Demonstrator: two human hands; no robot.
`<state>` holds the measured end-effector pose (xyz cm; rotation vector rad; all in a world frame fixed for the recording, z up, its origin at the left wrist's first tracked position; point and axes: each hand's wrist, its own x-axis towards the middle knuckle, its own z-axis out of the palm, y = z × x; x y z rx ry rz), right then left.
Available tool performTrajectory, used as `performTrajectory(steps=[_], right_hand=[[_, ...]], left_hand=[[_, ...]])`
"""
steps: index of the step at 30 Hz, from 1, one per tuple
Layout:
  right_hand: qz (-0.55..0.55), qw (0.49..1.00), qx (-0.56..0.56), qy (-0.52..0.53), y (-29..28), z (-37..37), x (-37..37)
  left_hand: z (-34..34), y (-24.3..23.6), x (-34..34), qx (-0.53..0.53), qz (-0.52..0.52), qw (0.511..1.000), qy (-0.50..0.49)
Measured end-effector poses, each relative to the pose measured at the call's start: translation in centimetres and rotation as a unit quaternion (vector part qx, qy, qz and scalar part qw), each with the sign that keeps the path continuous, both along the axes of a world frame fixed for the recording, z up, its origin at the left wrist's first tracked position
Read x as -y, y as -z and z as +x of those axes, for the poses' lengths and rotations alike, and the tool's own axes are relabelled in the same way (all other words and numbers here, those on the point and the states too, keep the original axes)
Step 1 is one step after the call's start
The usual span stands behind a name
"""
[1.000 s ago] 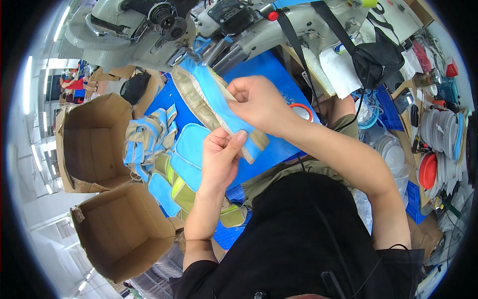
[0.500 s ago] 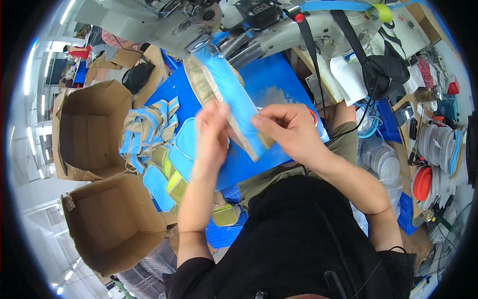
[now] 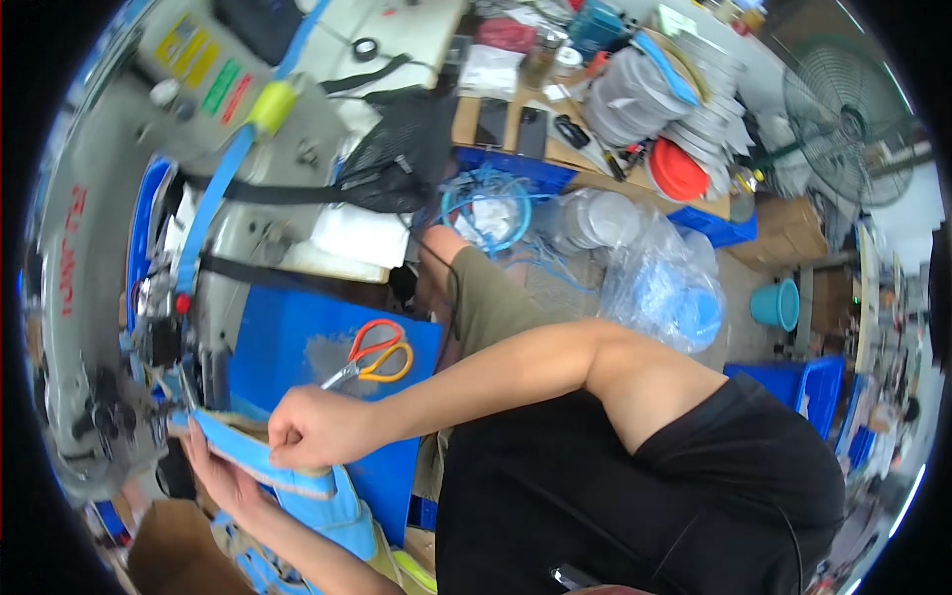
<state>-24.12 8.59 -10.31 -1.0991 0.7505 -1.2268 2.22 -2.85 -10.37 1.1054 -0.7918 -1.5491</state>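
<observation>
A light-blue fabric strip with beige edging point(image 3: 238, 451) runs from the head of a grey sewing machine point(image 3: 74, 327) toward my body. Beside the machine's needle area, my left hand point(image 3: 223, 478) holds the strip's edge, its fingers reaching up along the fabric. My right hand point(image 3: 322, 428) is closed, thumb and forefinger pinching the strip's upper edge. Scissors with red and orange handles point(image 3: 382, 352) lie on the blue table board point(image 3: 273, 332), just beyond my right hand. More light-blue fabric pieces point(image 3: 342, 516) hang below the strip, partly behind my left forearm.
A blue band point(image 3: 213, 193) passes through a yellow-green roll point(image 3: 270, 107) on the machine. A black mesh bag point(image 3: 392, 164) lies by the machine. Rightward are a bucket with blue strips point(image 3: 486, 213), a plastic bag point(image 3: 664, 293) and a standing fan point(image 3: 848, 119). A cardboard box point(image 3: 178, 550) stands lower left.
The view has swung to the right, so the machine now appears at the left. The scissors are now in plain sight. Both hands are now nearer the machine head with the strip.
</observation>
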Motion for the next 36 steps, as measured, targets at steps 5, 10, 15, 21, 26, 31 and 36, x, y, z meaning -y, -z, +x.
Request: performTrajectory(steps=[5,10,15,21,26,31,36], right_hand=[[-0.029,0.999,-0.02,0.026,-0.7,0.5,-1.0],[-0.003,1.0,-0.02,0.016,-1.5,-0.6,-1.2],[-0.035,0.998,-0.045,0.039,-0.8,-0.2,-0.6],[-0.014,0.999,0.028,-0.042,-0.6,-0.9,0.1],[0.07,0.988,0.05,-0.125,-2.3,-0.7,0.6],[0.056,0.99,0.052,-0.115,-2.5,-0.1,0.7],[0.011,0.992,0.036,-0.123,-2.5,-0.3,1.8]], left_hand=[[1.3,-1.2,2.0,-0.022,0.038,0.999,0.014],[3.1,-0.3,5.8,-0.002,0.009,1.0,0.014],[6.5,2.8,8.2,-0.004,0.029,0.998,-0.055],[-0.8,-0.5,-4.5,0.531,-0.3,0.763,-0.212],[-5.6,-4.0,-7.4,0.658,-0.558,0.497,-0.086],[-6.8,-6.1,-5.9,0.652,-0.576,0.492,-0.04],[-6.0,-4.3,-5.8,0.585,-0.559,0.578,-0.112]])
